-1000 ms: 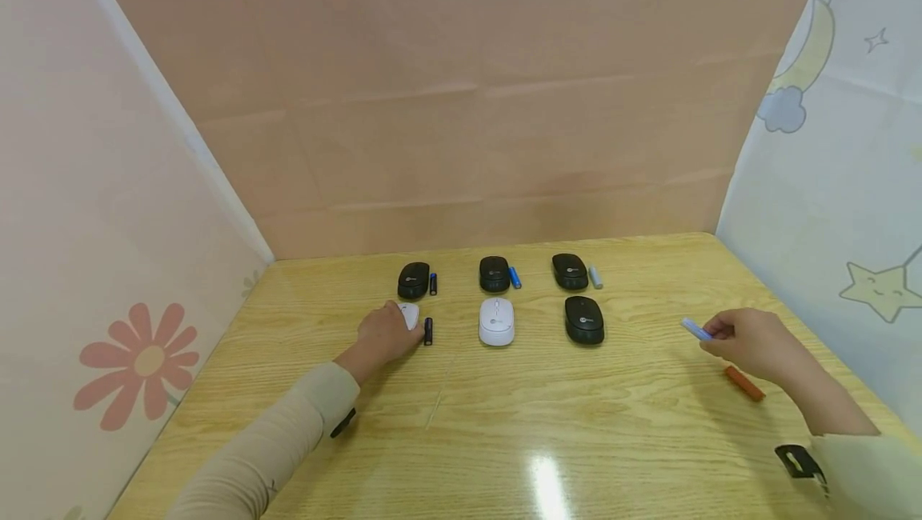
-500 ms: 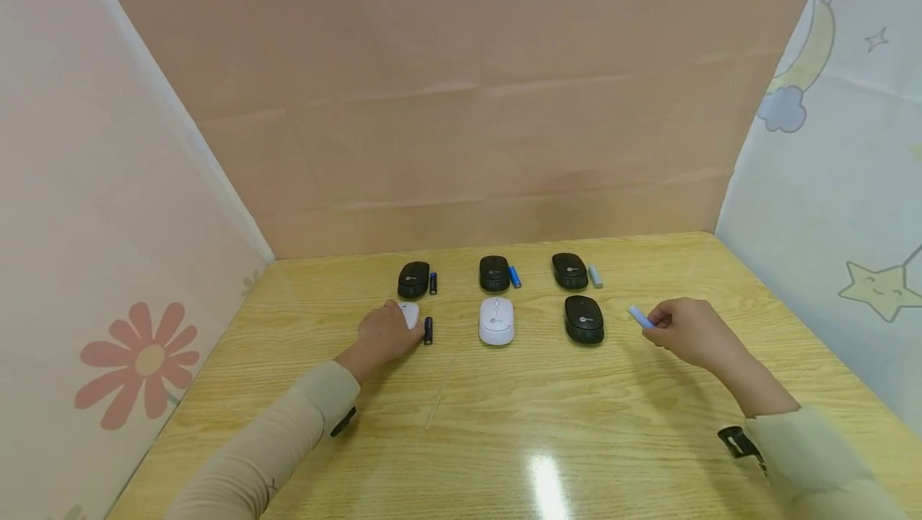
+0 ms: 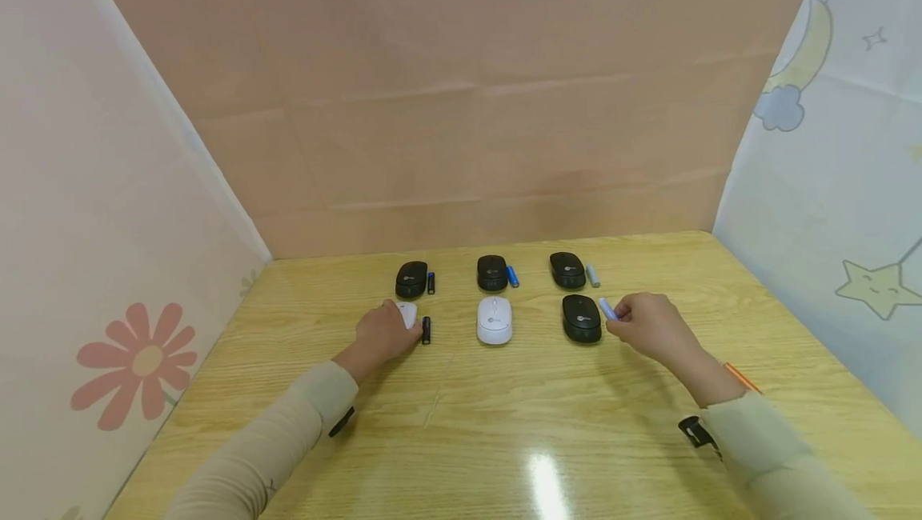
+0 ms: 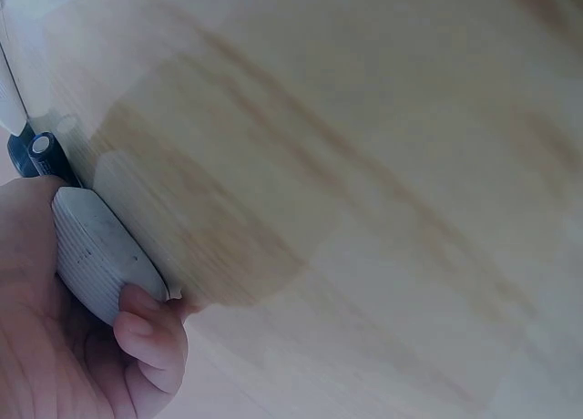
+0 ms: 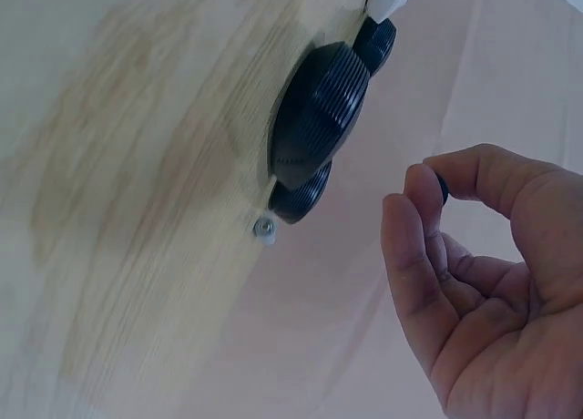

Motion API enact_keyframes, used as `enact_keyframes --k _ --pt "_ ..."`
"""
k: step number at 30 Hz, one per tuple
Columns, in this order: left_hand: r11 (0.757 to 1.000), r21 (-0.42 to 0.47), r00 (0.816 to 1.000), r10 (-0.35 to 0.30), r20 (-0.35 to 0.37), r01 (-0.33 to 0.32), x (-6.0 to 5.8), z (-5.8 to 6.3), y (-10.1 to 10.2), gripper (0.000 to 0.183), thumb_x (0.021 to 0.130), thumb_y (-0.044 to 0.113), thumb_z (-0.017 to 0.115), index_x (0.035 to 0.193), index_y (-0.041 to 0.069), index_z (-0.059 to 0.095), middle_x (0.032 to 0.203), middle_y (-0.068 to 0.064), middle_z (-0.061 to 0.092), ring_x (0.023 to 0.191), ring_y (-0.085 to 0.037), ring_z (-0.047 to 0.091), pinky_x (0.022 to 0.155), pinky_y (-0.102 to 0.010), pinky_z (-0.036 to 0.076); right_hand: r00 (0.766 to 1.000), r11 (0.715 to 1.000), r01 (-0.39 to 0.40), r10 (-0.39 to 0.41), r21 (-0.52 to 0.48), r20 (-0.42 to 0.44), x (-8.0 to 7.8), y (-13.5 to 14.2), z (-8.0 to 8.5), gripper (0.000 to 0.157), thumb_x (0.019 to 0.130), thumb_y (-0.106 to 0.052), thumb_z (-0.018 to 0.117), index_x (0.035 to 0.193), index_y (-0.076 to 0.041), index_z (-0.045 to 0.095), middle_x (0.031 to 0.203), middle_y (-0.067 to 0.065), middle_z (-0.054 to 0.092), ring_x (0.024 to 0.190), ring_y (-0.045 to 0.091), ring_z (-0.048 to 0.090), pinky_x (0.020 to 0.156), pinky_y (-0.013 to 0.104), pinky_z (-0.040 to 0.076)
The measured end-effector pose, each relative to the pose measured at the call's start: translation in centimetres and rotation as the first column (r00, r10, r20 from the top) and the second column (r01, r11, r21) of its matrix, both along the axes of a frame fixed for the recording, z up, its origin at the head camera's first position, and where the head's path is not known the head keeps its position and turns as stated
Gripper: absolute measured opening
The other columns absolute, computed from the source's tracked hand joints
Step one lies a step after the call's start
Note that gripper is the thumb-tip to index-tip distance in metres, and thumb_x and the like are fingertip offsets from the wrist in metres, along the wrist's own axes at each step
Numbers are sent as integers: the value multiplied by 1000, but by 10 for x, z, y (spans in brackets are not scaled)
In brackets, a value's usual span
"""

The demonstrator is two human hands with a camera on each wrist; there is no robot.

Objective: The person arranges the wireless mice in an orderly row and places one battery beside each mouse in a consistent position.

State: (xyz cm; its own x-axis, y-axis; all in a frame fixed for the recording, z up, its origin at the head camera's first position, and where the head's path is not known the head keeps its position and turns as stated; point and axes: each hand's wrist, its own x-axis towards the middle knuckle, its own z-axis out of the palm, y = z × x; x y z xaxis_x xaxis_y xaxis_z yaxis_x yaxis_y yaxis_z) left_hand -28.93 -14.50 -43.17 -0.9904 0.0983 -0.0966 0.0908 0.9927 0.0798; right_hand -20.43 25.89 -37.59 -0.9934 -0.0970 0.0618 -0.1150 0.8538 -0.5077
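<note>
At the left of the front row, my left hand [image 3: 385, 332] grips a white computer mouse [image 3: 407, 313]; in the left wrist view, fingers and thumb hold the mouse's ribbed sides [image 4: 105, 250]. A dark battery [image 3: 426, 330] lies just right of that hand. Over on the right, my right hand [image 3: 655, 328] pinches a pale blue battery [image 3: 608, 309] between thumb and fingers. The battery is beside a black mouse [image 3: 581, 318] at the front right. Seen from the right wrist, fingers cover most of the battery and only its dark end [image 5: 444, 189] shows.
Midway in the front row stands another white mouse [image 3: 495, 321]. Behind are three black mice, each with a battery beside it: black-blue [image 3: 431, 283], blue [image 3: 513, 276] and pale grey [image 3: 593, 276]. An orange battery [image 3: 742, 377] is partly hidden by the right forearm.
My right hand has carried the pale blue battery leftward, from near the orange battery to beside the front right black mouse. The left hand stays on the white mouse.
</note>
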Motion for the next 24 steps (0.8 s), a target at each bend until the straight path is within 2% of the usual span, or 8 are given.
enact_keyframes --k 7,17,24 --pt "1000 12 1000 -2 -13 2 1 -2 -4 69 86 52 50 111 -12 48 75 -14 53 59 -23 53 48 -34 44 999 999 31 -32 -33 -27 -10 -22 -4 14 83 -14 67 73 -4 66 65 1 58 53 15 47 50 30 39" --pt "1000 7 1000 -12 -15 12 0 -4 -3 71 87 53 49 112 -13 48 76 -15 53 59 -23 53 48 -35 44 997 997 57 -59 -55 -45 -23 -55 -9 29 84 -12 65 56 -9 57 52 -1 48 44 12 41 45 27 33" --pt "1000 -2 1000 -11 -17 11 -2 -4 -2 70 88 54 49 111 -12 49 75 -14 53 59 -23 54 49 -35 44 998 996 57 -60 -73 -36 -30 -75 -14 44 84 -12 66 48 -13 42 44 -6 32 41 9 29 44 24 24"
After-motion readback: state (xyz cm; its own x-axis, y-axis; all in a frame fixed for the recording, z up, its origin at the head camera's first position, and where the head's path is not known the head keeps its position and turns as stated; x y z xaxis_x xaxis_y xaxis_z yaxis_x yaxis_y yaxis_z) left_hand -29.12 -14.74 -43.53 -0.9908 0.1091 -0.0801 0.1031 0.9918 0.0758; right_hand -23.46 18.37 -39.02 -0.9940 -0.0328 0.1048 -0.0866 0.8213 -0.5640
